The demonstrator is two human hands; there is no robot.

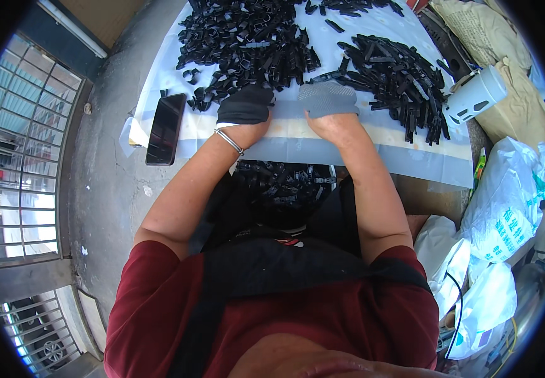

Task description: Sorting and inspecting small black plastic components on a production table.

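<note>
My left hand point(245, 108), in a black glove with a metal bangle at the wrist, is at the near edge of a heap of small curved black plastic pieces point(235, 47). My right hand point(328, 104), in a grey knitted glove, is a short way to the right, nearest to a pile of long narrow black plastic parts point(398, 79). Both hands look closed, knuckles up, over the table's front part. Their fingertips are turned away, so whatever they grip is hidden. Below the table edge, between my forearms, lie many black plastic parts point(285, 186).
A dark phone point(165, 129) lies at the left edge of the plastic-covered table point(405, 157). A white perforated cylinder point(476, 94) is at the right edge. Woven sacks point(518, 107) and white plastic bags point(502, 201) crowd the right side. A barred window point(23, 151) is at left.
</note>
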